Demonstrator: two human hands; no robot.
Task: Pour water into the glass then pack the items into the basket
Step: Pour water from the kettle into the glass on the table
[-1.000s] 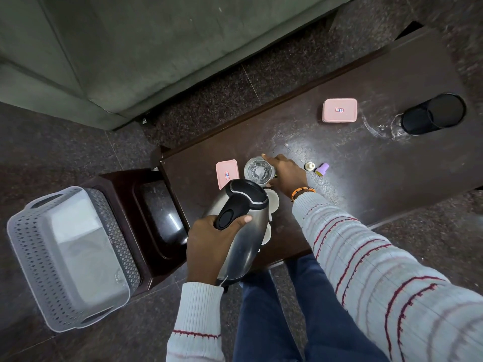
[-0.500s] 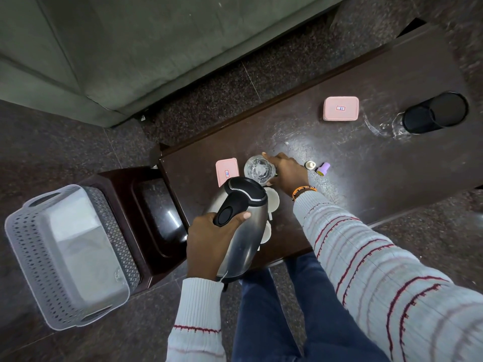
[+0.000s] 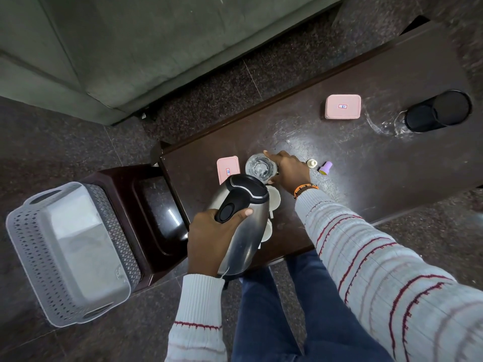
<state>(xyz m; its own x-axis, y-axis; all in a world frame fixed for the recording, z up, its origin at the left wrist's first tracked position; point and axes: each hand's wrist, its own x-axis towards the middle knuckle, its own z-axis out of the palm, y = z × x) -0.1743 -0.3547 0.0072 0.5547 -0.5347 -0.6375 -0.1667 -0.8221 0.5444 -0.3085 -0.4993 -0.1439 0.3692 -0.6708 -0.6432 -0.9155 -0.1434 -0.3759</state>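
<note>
The left hand (image 3: pixel 209 239) grips the kettle (image 3: pixel 243 223) by its handle, tilted toward the glass (image 3: pixel 260 168). The right hand (image 3: pixel 287 169) wraps the glass on the surface (image 3: pixel 366 163). The basket (image 3: pixel 68 252) sits left of the left hand.

Both pink boxes carry a small white label with red and blue marks: the far pink box (image 3: pixel 343 106) on its lid, the near pink box (image 3: pixel 228 169) on its top. The marks are too small to read.
</note>
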